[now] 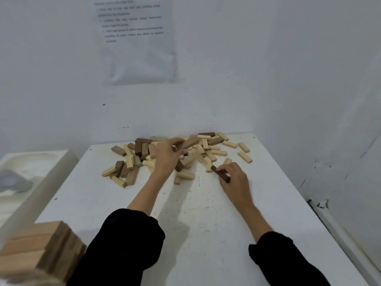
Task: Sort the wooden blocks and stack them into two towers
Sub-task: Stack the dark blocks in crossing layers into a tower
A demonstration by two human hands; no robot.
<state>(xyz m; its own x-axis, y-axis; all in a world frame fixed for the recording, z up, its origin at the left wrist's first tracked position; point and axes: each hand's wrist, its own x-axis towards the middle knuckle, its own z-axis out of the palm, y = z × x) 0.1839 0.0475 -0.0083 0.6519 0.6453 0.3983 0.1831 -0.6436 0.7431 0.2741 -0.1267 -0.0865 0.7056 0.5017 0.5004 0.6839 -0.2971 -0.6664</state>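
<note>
The pile of wooden blocks (165,157) lay at the far end of the white tabletop (206,223), with pale, mid-brown and dark pieces mixed together. The left hand (167,155) was over the middle of the pile, its fingers curled round a mid-brown block (190,142), which it held lifted above the other pieces. The right hand (235,179) was at the near right edge of the pile and pinched a dark block (220,174) between thumb and fingers, low over the tabletop. Well apart from the pile, toward the near left, stood a stack (41,250) of brownish blocks. It was blurred, so I could only suppose it was one tower already begun.

The step in hand seemed to be the sorting, taking brown pieces out of the pile. The next move would call for carrying both blocks away from the pile to the stack and laying them flat and square on it, without knocking it.
</note>
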